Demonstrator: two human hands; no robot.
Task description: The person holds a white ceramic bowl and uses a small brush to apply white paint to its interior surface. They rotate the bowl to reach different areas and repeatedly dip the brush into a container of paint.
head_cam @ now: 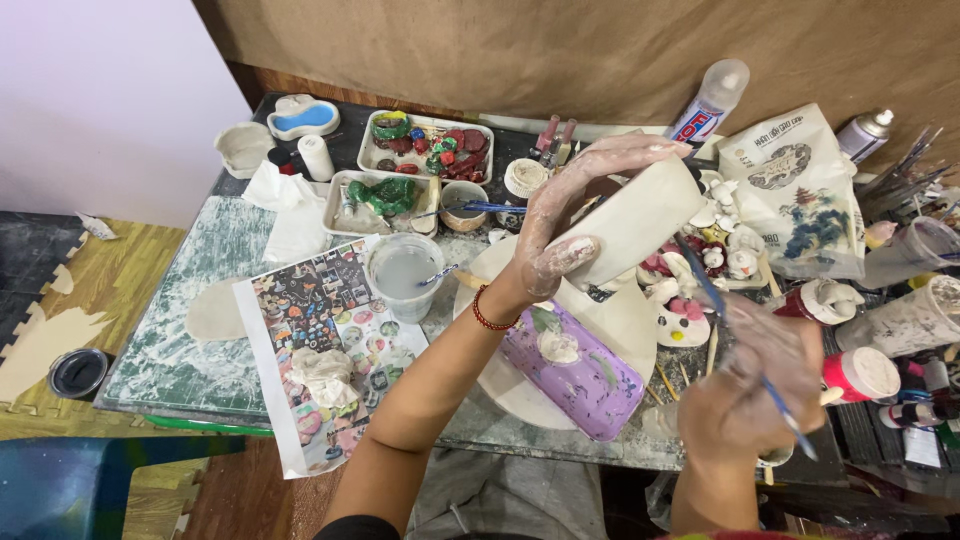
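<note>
My left hand (570,215), smeared with pale clay, grips a white clay cup (640,220) tilted on its side above a round white turntable (625,325). A red bead bracelet sits on that wrist. My right hand (760,385), blurred, holds a thin blue-handled brush (735,330) whose tip reaches up to the cup's underside. A purple painted clay tray (580,370) lies on the turntable under my left forearm.
A plastic cup of cloudy water (403,275) stands on a printed picture sheet (320,350). Trays of red and green clay pieces (425,150) sit at the back. Small painted figurines (720,255), a white printed bag (795,195), jars and brushes crowd the right.
</note>
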